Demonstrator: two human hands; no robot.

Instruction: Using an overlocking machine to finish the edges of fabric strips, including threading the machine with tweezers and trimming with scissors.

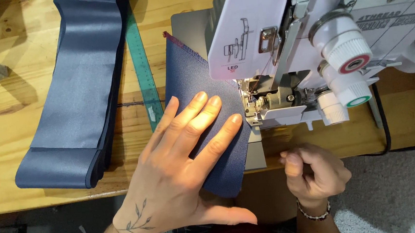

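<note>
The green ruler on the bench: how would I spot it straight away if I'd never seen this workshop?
Start at the white sewing machine on the wooden table. Left of it a left hand presses a dark blue fabric piece flat. The green ruler lies between that piece and the folded stack of shiny blue fabric; it is the only thin, stiff, teal strip there, partly tucked under the stack.
</note>
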